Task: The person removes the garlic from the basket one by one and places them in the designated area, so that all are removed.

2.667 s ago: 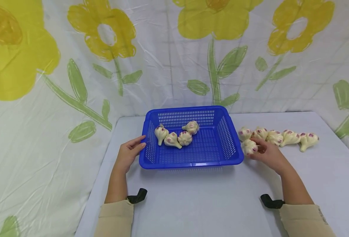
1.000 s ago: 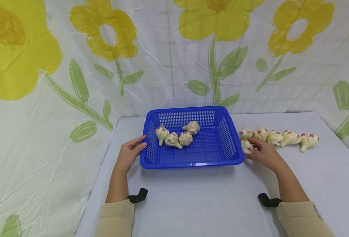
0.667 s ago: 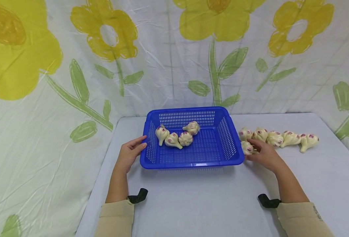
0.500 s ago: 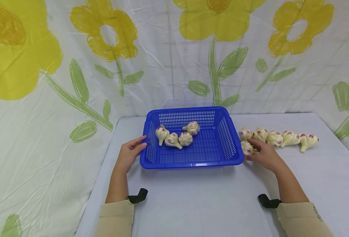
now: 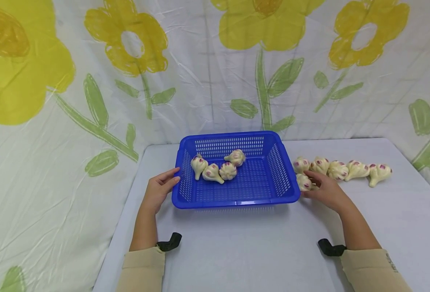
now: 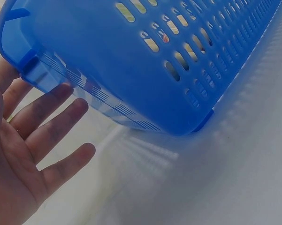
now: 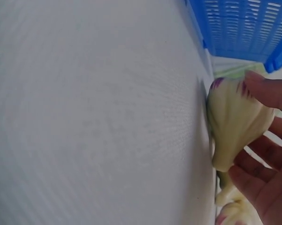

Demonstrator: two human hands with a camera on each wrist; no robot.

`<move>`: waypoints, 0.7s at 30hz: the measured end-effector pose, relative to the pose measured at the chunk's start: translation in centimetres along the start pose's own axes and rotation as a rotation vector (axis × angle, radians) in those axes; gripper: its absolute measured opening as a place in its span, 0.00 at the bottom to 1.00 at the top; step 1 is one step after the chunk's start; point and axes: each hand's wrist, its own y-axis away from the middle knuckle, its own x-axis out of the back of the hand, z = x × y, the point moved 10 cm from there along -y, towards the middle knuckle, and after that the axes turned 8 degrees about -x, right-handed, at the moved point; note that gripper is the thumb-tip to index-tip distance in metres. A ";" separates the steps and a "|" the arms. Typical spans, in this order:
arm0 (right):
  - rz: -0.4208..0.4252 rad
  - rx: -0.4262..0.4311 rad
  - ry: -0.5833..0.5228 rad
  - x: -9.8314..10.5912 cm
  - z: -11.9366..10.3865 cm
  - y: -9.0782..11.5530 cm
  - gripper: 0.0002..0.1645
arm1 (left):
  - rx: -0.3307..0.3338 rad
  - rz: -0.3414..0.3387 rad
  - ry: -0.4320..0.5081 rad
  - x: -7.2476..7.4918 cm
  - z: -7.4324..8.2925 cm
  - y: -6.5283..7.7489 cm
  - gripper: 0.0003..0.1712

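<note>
A blue slotted basket [image 5: 236,201] stands on the table with several garlic bulbs [image 5: 212,173] in its left half. At its left rim rests my left hand [image 5: 157,190], fingers fairly straight against the side. From the left wrist view, the spread fingers [image 6: 56,133] reach under the rim, palm free. Beyond the basket's right side, my right hand [image 5: 325,188] holds a garlic bulb [image 7: 234,115] between thumb and fingers. In the right wrist view that bulb lies low against the table, its neck towards the palm.
A row of several more garlic bulbs [image 5: 357,169] runs along the table [image 5: 244,251] to the right, just behind my right hand. A white cloth with yellow flowers [image 5: 207,81] hangs behind the table.
Since the oldest frame my right hand has shifted slightly left with its garlic bulb, whose neck has turned towards the hand. Over the last second nothing visibly moves.
</note>
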 end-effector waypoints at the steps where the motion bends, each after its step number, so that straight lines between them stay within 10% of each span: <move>1: -0.001 0.003 0.000 0.0 -0.1 0.0 0.51 | 0.001 0.000 0.000 0.0 0.0 0.0 0.31; 21: 0.028 0.024 0.011 2.4 -2.2 0.9 0.51 | 0.003 0.002 0.012 0.0 -0.1 -0.1 0.30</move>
